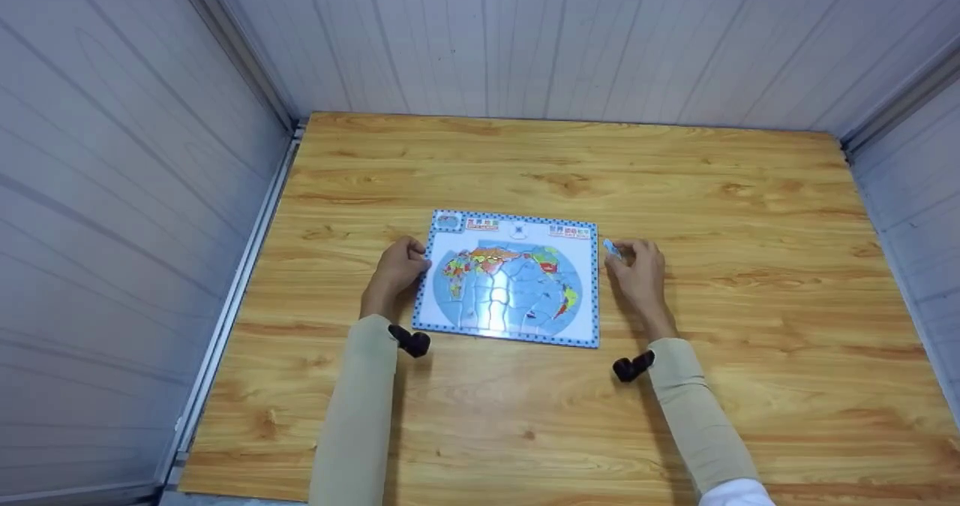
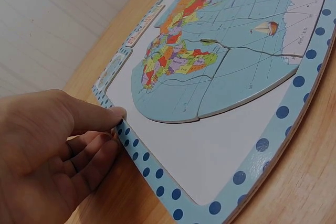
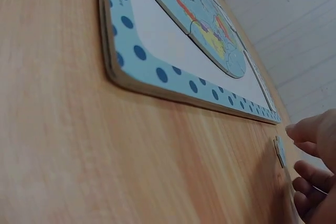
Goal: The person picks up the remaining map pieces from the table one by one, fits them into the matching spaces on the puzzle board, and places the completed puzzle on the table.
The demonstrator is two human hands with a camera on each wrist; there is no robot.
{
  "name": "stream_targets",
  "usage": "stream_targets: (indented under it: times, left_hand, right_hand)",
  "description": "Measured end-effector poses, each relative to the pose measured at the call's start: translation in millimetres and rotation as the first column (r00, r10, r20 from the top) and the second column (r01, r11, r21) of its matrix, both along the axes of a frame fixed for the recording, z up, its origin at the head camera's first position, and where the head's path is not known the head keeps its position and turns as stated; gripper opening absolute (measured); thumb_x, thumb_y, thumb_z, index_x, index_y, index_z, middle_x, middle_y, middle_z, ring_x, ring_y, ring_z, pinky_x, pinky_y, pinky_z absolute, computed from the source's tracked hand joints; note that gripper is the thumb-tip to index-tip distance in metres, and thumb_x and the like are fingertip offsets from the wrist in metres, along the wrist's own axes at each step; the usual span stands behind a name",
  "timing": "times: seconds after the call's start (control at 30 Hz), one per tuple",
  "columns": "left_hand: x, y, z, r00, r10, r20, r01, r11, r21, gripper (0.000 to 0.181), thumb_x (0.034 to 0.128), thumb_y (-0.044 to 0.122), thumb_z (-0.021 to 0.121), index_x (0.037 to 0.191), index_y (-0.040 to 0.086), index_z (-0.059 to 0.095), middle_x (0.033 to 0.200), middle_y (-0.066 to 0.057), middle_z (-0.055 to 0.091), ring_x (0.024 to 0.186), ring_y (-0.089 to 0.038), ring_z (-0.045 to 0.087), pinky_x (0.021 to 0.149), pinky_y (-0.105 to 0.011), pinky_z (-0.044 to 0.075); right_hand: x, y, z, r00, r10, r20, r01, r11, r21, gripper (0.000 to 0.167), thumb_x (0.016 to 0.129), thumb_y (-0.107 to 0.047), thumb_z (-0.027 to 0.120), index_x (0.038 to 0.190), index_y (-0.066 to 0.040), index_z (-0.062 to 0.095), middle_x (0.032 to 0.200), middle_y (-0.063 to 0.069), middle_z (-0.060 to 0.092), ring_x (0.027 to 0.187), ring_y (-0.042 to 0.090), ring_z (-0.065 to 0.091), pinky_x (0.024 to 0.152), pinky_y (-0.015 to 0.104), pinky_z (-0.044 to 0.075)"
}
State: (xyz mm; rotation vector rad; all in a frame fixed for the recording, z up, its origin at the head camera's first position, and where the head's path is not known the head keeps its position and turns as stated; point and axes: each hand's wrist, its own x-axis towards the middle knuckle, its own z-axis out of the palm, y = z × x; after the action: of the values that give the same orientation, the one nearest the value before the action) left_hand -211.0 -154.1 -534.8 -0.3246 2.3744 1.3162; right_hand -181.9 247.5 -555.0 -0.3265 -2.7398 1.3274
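A world map jigsaw puzzle board (image 1: pixel 514 337) with a blue dotted border lies flat on the table. Its interlocking map pieces (image 1: pixel 517 288) form an oval, and white backing shows at the oval's upper left. At the board's left edge, my left hand (image 1: pixel 401 269) has its thumb on the dotted border and its fingers curled against the side, as the left wrist view (image 2: pixel 63 150) shows. Just off the right edge, my right hand (image 1: pixel 639 269) pinches a small blue puzzle piece (image 1: pixel 611 248). That piece (image 3: pixel 281 151) is seen nearly edge-on in the right wrist view.
The wooden table (image 1: pixel 750 266) spreads around the board on all sides. Pale panel walls (image 1: pixel 562 40) stand behind it and to the left and right. A small black camera (image 1: pixel 410 341) sits on the left wrist, another camera (image 1: pixel 632 367) on the right.
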Motion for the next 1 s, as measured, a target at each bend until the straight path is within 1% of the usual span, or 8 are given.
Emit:
stream_targets:
  times: [0.17, 0.33, 0.7, 0.8, 0.87, 1.0]
  left_hand:
    - [0.1, 1.0, 1.4, 1.0, 0.019, 0.019, -0.019, 1.0, 0.013, 0.024, 0.0923, 0.009, 0.059, 0.115, 0.007, 0.05, 0.1, -0.006, 0.052, 0.09, -0.019, 0.051, 0.079, -0.03, 0.042]
    - [0.3, 1.5, 2.7, 0.999, 0.028, 0.037, -0.029, 0.999, 0.023, 0.024, 0.0926, 0.009, 0.058, 0.115, 0.007, 0.05, 0.1, -0.007, 0.052, 0.091, -0.019, 0.051, 0.079, -0.03, 0.043]
    - [0.6, 0.8, 3.1, 0.998, 0.026, 0.057, -0.028, 0.999, 0.038, 0.023, 0.0939, 0.011, 0.056, 0.116, 0.008, 0.051, 0.106, -0.008, 0.052, 0.096, -0.021, 0.053, 0.083, -0.031, 0.045]
    - [0.8, 0.8, 2.9, 0.997, 0.033, 0.063, -0.036, 0.998, 0.043, 0.022, 0.094, 0.011, 0.056, 0.115, 0.008, 0.051, 0.106, -0.008, 0.052, 0.096, -0.021, 0.052, 0.083, -0.031, 0.044]
    - [0.6, 0.2, 1.1, 0.999, 0.019, 0.037, -0.02, 0.999, 0.028, 0.023, 0.0934, 0.011, 0.057, 0.115, 0.007, 0.051, 0.105, -0.008, 0.052, 0.095, -0.021, 0.052, 0.082, -0.031, 0.044]
    - [0.3, -1.1, -1.3, 1.0, -0.008, -0.013, 0.008, 1.0, -0.008, 0.025, 0.0922, 0.01, 0.059, 0.116, 0.005, 0.051, 0.104, -0.007, 0.052, 0.093, -0.02, 0.051, 0.08, -0.03, 0.042]
  right_hand:
    - [-1.6, -1.2, 1.1, 0.999, -0.033, 0.038, 0.031, 0.997, 0.066, 0.032, 0.09, -0.021, 0.065, 0.116, -0.003, 0.063, 0.128, 0.019, 0.046, 0.124, 0.036, 0.036, 0.104, 0.048, 0.028]
    - [-3.7, -3.2, 0.3, 0.996, -0.058, 0.067, 0.05, 0.992, 0.113, 0.032, 0.091, -0.024, 0.065, 0.116, -0.004, 0.062, 0.133, 0.017, 0.043, 0.125, 0.034, 0.033, 0.103, 0.047, 0.028]
    - [-6.4, -5.0, 0.6, 0.993, -0.085, 0.084, 0.072, 0.987, 0.147, 0.032, 0.09, -0.024, 0.065, 0.114, -0.003, 0.062, 0.133, 0.019, 0.043, 0.124, 0.035, 0.035, 0.105, 0.046, 0.028]
    - [-6.6, -5.2, -0.1, 0.993, -0.093, 0.077, 0.08, 0.985, 0.15, 0.03, 0.09, -0.023, 0.065, 0.113, -0.003, 0.062, 0.131, 0.018, 0.044, 0.123, 0.034, 0.036, 0.104, 0.046, 0.028]
    - [-5.5, -5.3, -1.0, 0.995, -0.088, 0.049, 0.079, 0.985, 0.152, 0.029, 0.089, -0.021, 0.066, 0.112, -0.003, 0.062, 0.126, 0.017, 0.048, 0.119, 0.034, 0.039, 0.102, 0.046, 0.029]
    - [-3.6, -6.4, -2.8, 0.997, -0.075, -0.005, 0.075, 0.987, 0.14, 0.025, 0.089, -0.017, 0.066, 0.109, -0.004, 0.061, 0.111, 0.015, 0.058, 0.108, 0.032, 0.047, 0.096, 0.045, 0.031]
